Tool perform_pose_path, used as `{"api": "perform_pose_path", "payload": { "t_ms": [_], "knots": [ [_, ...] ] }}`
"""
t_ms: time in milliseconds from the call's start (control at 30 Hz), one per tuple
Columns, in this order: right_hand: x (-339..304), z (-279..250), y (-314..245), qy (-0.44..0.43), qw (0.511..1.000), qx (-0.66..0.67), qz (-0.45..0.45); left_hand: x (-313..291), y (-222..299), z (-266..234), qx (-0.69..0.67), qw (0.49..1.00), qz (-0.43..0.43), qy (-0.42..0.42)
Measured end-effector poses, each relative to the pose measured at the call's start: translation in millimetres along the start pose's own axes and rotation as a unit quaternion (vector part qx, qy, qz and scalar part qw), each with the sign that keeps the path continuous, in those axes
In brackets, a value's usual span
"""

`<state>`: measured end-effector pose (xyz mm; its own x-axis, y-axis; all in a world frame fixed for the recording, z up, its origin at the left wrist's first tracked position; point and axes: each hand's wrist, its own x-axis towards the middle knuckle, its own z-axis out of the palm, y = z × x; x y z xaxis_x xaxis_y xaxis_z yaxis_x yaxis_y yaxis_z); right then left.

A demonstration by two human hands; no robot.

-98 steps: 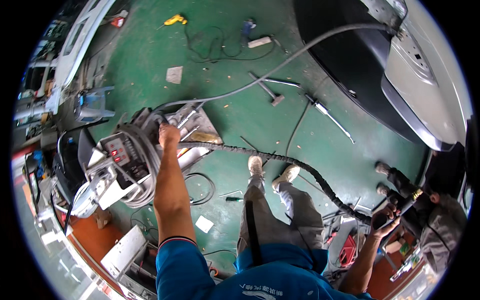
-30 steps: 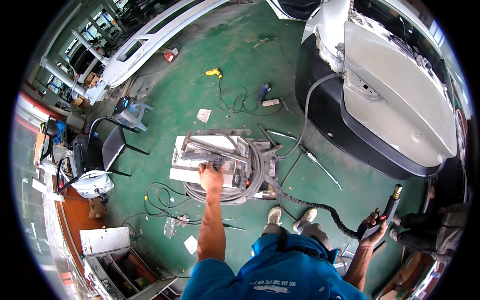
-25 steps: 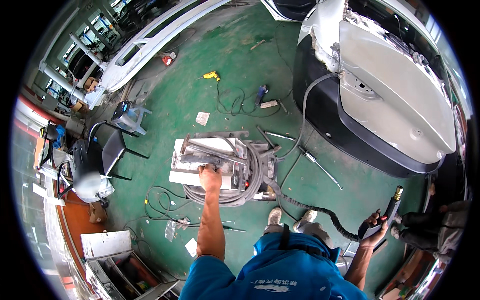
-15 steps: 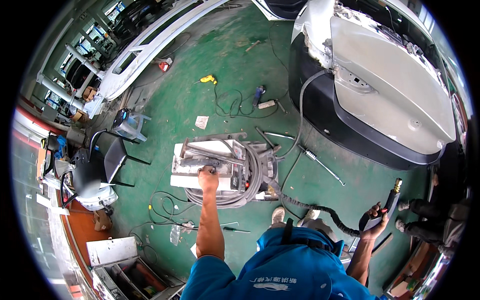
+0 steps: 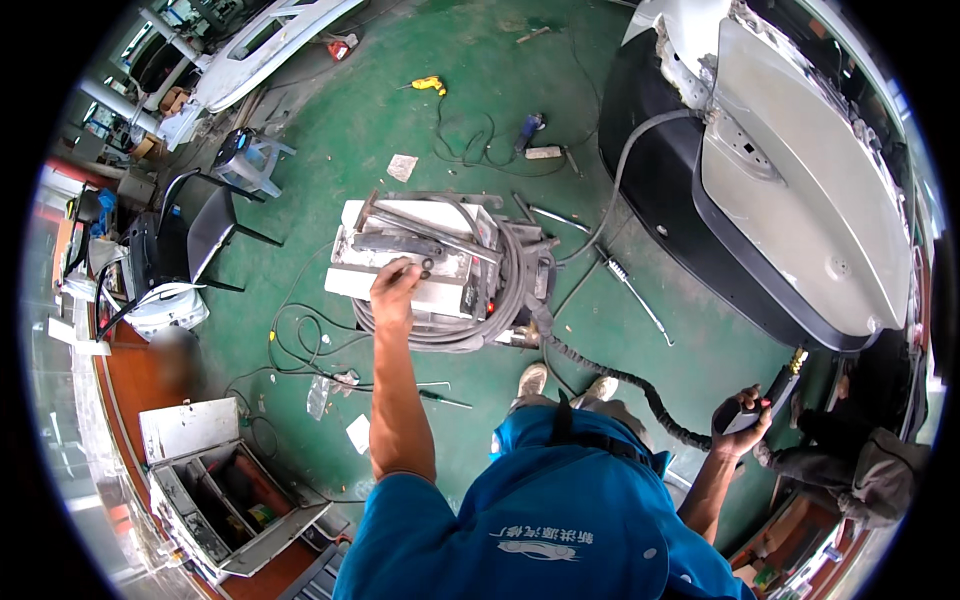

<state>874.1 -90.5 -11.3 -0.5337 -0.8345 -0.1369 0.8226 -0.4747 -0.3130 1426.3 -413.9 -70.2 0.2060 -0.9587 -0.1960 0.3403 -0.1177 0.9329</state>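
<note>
In front of me stands a white-and-grey welding machine with thick grey cable coiled round it. My left hand is over its top panel, fingers closed in a pinch just below the dark carrying handle. Small dark round pieces lie at the fingertips; whether they are held or are knobs, I cannot tell. At the right, my right hand grips a black welding gun with a brass-coloured tip. Its black sleeved cable runs back to the machine. The gun's tip is near the car panel's lower edge.
A pale car body panel with black trim fills the upper right, a grey cable clamped to it. A slide hammer, yellow drill and blue grinder lie on the green floor. An open toolbox is lower left; a person crouches right.
The view has shifted, so the machine sits higher. My left hand has drawn back slightly from the handle, with small dark pieces now showing at its fingertips. My right hand still holds the gun.
</note>
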Motion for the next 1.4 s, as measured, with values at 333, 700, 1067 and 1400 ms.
{"api": "perform_pose_path", "payload": {
  "t_ms": [333,700,1067,1400],
  "knots": [
    [14.2,16.3,8.7,-0.007,0.999,-0.027,0.021,-10.6,11.0,-39.2,-0.151,0.983,-0.073,0.077],
    [5.0,11.3,10.2,0.006,1.0,-0.012,0.007,38.1,25.5,-1.7,0.694,0.716,0.014,0.07],
    [-12.2,-9.5,-2.4,0.024,0.999,0.012,-0.023,53.4,13.2,-36.6,0.613,0.786,0.086,-0.001],
    [-17.3,-6.9,0.2,0.037,0.998,0.001,-0.045,-2.4,29.1,-47.1,-0.268,0.962,-0.02,-0.039]
  ]
}}
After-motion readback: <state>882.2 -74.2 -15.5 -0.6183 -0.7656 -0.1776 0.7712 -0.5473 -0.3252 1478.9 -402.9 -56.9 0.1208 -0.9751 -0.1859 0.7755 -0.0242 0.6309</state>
